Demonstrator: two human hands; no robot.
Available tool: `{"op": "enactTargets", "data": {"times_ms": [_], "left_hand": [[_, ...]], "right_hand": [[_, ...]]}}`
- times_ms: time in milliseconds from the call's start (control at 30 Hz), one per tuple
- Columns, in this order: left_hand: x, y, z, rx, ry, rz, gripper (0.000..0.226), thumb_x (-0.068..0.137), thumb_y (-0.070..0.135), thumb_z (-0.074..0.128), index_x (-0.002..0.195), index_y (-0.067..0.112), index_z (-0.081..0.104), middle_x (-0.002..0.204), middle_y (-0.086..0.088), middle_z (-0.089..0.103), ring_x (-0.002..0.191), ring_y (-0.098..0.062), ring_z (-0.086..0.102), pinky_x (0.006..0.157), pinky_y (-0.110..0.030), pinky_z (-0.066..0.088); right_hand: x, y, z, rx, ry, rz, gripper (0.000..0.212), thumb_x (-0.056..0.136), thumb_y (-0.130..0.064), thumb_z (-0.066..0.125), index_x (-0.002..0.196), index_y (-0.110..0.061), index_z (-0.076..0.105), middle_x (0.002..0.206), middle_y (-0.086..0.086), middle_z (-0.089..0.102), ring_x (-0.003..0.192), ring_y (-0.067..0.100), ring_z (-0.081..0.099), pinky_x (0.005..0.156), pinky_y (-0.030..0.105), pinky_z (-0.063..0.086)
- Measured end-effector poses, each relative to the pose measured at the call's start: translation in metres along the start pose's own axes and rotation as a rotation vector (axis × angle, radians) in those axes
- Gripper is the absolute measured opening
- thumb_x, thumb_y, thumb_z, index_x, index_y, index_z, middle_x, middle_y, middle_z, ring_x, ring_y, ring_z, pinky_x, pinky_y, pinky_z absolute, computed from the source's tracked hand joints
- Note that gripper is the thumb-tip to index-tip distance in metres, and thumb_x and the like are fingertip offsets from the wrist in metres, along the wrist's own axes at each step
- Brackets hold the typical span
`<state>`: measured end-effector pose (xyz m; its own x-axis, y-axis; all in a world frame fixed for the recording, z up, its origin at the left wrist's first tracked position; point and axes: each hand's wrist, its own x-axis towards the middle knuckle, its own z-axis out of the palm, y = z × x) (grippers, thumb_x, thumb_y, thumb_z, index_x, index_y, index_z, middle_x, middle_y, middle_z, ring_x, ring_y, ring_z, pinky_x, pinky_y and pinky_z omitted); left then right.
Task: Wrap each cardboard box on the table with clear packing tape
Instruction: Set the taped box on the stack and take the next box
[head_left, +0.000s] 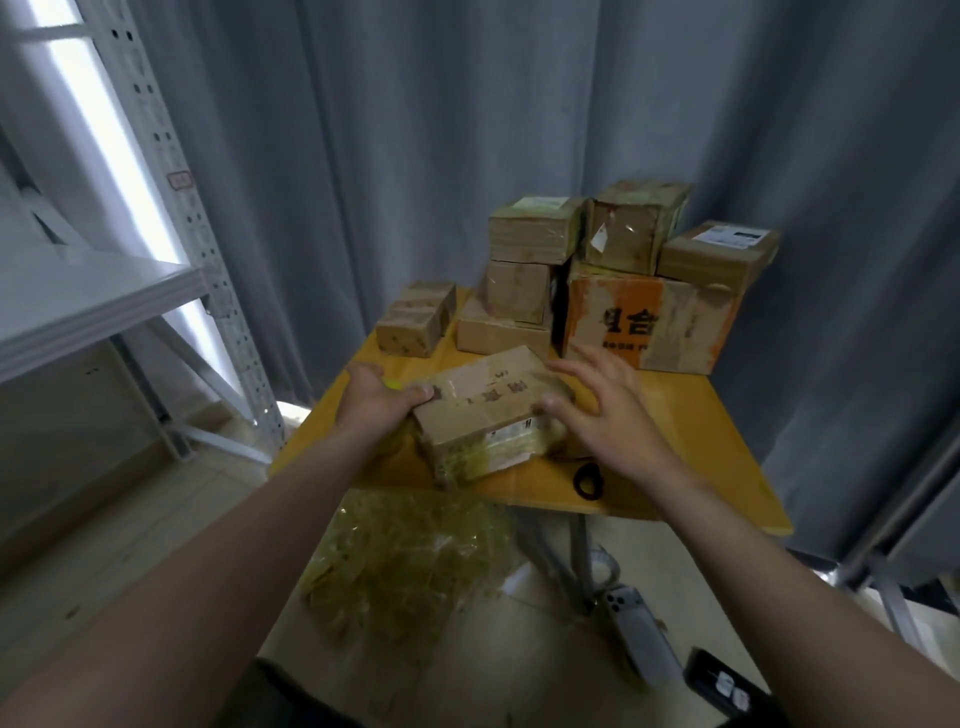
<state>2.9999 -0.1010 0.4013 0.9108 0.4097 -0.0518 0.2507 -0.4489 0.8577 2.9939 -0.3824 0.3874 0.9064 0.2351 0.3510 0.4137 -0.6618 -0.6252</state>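
Cardboard box (485, 410) lies flat on the table (717, 441), near the front edge, a bit left of ctr, turned at an angle to that edge. Its near side is glossy w/ yellowish clear tape (491, 460); dark print on top face. Left hand (379, 402) grips the box's left end: thumb on top, fingers curled round the end. Small yellow-green bit shows by the knuckles, can't tell what it is. Right hand (602, 415) is loose, fingers spread & fairly straight over the box's right end; thumb tip touches the top face, whether the other fingers touch I can't tell. Black ring (588, 480) sits on the table by the front edge, just right of the box. Along the back edge & back right corner: stack of boxes (535, 234), incl. a big orange-printed box (644, 327). Small box (415, 319) stands alone at the back left corner. Below the front edge, crumpled clear film (410, 577) on the floor. Metal shelf (192, 218) at left, grey curtain (415, 130) behind.
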Motion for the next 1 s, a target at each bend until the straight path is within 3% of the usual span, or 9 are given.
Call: {"op": "enactTargets", "data": {"times_ms": [100, 200, 367, 567, 733, 867, 933, 1000], "left_hand": [[0.01, 0.005, 0.011, 0.02, -0.008, 0.027, 0.082, 0.082, 0.036, 0.085, 0.144, 0.005, 0.041, 0.149, -0.012, 0.048, 0.135, -0.032, 0.047, 0.097, -0.035, 0.039], [0.021, 0.008, 0.02, 0.001, -0.014, 0.038, 0.082, 0.08, 0.036, 0.087, 0.143, 0.004, 0.045, 0.147, -0.011, 0.05, 0.134, -0.031, 0.048, 0.098, -0.034, 0.039], [0.027, 0.002, 0.024, -0.022, -0.018, 0.054, 0.067, 0.082, 0.036, 0.085, 0.132, 0.009, 0.05, 0.12, -0.002, 0.048, 0.112, -0.023, 0.049, 0.086, -0.031, 0.036], [0.029, 0.002, 0.027, -0.056, -0.043, 0.05, 0.057, 0.085, 0.038, 0.082, 0.123, 0.012, 0.05, 0.117, -0.002, 0.048, 0.107, -0.021, 0.046, 0.084, -0.03, 0.036], [0.028, 0.0, 0.027, -0.076, -0.052, 0.032, 0.052, 0.087, 0.037, 0.081, 0.117, 0.015, 0.044, 0.116, -0.002, 0.047, 0.109, -0.023, 0.048, 0.083, -0.032, 0.037], [0.022, -0.001, 0.023, -0.117, -0.055, 0.013, 0.063, 0.085, 0.038, 0.082, 0.127, 0.015, 0.042, 0.121, -0.002, 0.047, 0.112, -0.023, 0.049, 0.089, -0.034, 0.04], [0.017, -0.002, 0.019, -0.147, -0.057, 0.002, 0.064, 0.085, 0.035, 0.083, 0.129, 0.014, 0.042, 0.121, -0.003, 0.048, 0.112, -0.024, 0.051, 0.087, -0.032, 0.042], [0.009, 0.0, 0.012, -0.177, -0.057, -0.011, 0.06, 0.084, 0.028, 0.084, 0.125, 0.014, 0.042, 0.114, -0.002, 0.05, 0.096, -0.018, 0.055, 0.071, -0.024, 0.048]], "right_hand": [[0.018, -0.027, 0.012, -0.104, -0.198, -0.201, 0.058, 0.091, -0.068, 0.058, 0.144, -0.045, 0.055, 0.163, -0.021, 0.034, 0.154, 0.01, 0.018, 0.126, 0.051, 0.019], [0.033, -0.042, 0.034, -0.354, -0.295, -0.276, 0.065, 0.088, -0.078, 0.053, 0.144, -0.046, 0.053, 0.157, -0.019, 0.043, 0.147, 0.015, 0.03, 0.12, 0.049, 0.028], [0.035, -0.034, 0.061, -0.646, -0.075, -0.433, 0.067, 0.085, -0.082, 0.05, 0.138, -0.04, 0.055, 0.124, -0.01, 0.058, 0.11, 0.021, 0.049, 0.091, 0.041, 0.043], [0.028, -0.026, 0.067, -0.776, -0.012, -0.466, 0.084, 0.071, -0.072, 0.073, 0.142, -0.036, 0.045, 0.13, -0.001, 0.054, 0.115, 0.029, 0.048, 0.093, 0.047, 0.042], [0.021, -0.034, 0.072, -0.806, -0.002, -0.377, 0.093, 0.068, -0.07, 0.079, 0.146, -0.038, 0.041, 0.134, -0.002, 0.054, 0.12, 0.033, 0.047, 0.094, 0.05, 0.041], [0.024, -0.028, 0.063, -0.634, -0.133, -0.415, 0.08, 0.082, -0.062, 0.073, 0.152, -0.046, 0.037, 0.15, -0.012, 0.049, 0.125, 0.028, 0.041, 0.102, 0.047, 0.041], [0.029, -0.026, 0.052, -0.491, -0.23, -0.401, 0.068, 0.089, -0.065, 0.063, 0.151, -0.051, 0.04, 0.156, -0.016, 0.043, 0.129, 0.023, 0.036, 0.108, 0.047, 0.039], [0.029, -0.032, 0.049, -0.416, -0.288, -0.28, 0.065, 0.088, -0.083, 0.042, 0.146, -0.055, 0.041, 0.161, -0.017, 0.034, 0.142, 0.026, 0.024, 0.119, 0.055, 0.025]]}}
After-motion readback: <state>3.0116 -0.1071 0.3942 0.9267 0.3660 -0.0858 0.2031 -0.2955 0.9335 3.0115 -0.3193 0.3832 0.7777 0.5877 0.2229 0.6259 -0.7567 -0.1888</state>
